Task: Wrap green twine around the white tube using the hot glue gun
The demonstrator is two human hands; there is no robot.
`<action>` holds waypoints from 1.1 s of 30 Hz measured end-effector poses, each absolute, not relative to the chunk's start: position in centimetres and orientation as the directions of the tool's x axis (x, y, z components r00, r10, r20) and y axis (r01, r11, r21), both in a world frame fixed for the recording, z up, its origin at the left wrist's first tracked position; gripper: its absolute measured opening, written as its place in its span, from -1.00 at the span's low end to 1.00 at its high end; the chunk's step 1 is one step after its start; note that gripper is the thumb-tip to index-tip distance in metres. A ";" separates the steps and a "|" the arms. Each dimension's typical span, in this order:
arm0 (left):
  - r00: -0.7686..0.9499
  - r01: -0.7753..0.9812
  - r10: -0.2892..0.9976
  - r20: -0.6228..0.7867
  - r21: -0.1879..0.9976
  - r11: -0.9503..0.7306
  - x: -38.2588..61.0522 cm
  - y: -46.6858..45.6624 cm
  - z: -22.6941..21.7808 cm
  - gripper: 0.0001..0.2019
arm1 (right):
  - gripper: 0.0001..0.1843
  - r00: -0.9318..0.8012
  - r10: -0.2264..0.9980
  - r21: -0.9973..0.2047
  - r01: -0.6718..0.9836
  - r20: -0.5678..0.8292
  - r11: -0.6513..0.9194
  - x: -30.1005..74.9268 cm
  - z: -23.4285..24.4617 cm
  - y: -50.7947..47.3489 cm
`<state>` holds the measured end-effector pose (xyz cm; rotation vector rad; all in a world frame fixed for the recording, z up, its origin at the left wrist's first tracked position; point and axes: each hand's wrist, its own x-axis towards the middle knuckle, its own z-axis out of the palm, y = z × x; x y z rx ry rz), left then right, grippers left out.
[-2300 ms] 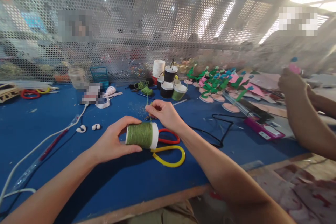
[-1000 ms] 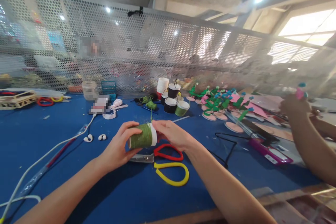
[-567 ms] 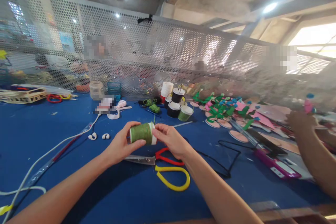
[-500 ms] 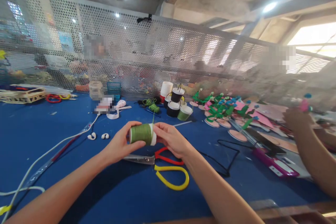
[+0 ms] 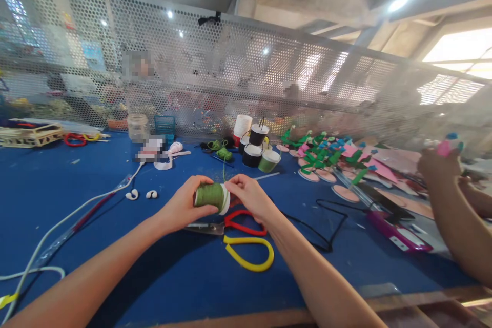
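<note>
We see the left hand (image 5: pixel 184 207) curled around a cylindrical spool of green thread (image 5: pixel 209 196) with white plastic ends. The thumb lies on the near side and the fingers wrap over the far side. The spool lies on its side, lifted just above the blue table (image 5: pixel 77 179), near the middle of the scene.

The right hand (image 5: pixel 250 198) meets it from the right, its fingertips drawn narrow and pinched on the spool's white right end. A thin green strand (image 5: pixel 224 168) stands up from that end. We cannot tell whether the fingertips also hold the strand.

Just below the hands, on the near side, lie scissors with one red and one yellow loop handle (image 5: pixel 248 253). Their metal blades point left under the left hand.

A white cable (image 5: pixel 73 211) runs across the left of the table, and two small white curved pieces (image 5: pixel 132 195) lie near it. A thin black cord (image 5: pixel 326 225) loops to the right of the right forearm.

Farther off stand black and green cups with white rims (image 5: pixel 257 155) and a stack of white cups (image 5: pixel 243 125). To their right lie green, pink and blue paper flowers (image 5: pixel 323 156).

At the far right another person's hand (image 5: pixel 438 165) is closed on a small pink piece with blue tips (image 5: pixel 448 144). A perforated metal screen (image 5: pixel 230 72) stands along the table's far edge.
</note>
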<state>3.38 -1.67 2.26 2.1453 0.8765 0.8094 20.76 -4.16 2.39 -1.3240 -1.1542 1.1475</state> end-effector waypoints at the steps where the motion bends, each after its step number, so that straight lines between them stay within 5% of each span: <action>1: 0.589 0.349 0.760 0.274 0.762 -0.545 3.3 -1.7 2.2 -0.58 | -0.80 0.117 0.993 -0.994 0.111 -0.012 -0.025 20.9 2.3 -4.1; 8: 0.580 0.361 0.787 0.209 0.801 -0.478 3.0 -2.1 2.1 -0.57 | -0.82 0.129 0.965 -0.934 0.306 0.230 0.182 21.1 2.0 -3.9; 14: 0.622 0.347 0.768 0.153 0.825 -0.446 3.2 -2.4 1.8 -0.57 | -0.86 0.075 0.946 -0.943 0.138 0.315 0.303 20.6 2.0 -4.0; 24: 0.653 0.341 0.709 0.266 0.733 -0.588 3.1 -2.5 1.5 -0.57 | -0.88 -0.061 0.960 -0.954 0.112 0.275 0.280 20.3 2.8 -3.2; 33: 0.765 0.270 0.527 0.371 0.558 -0.784 3.0 -2.8 1.4 -0.59 | -0.89 -0.136 0.990 -0.975 0.216 0.024 0.054 20.9 2.5 -1.9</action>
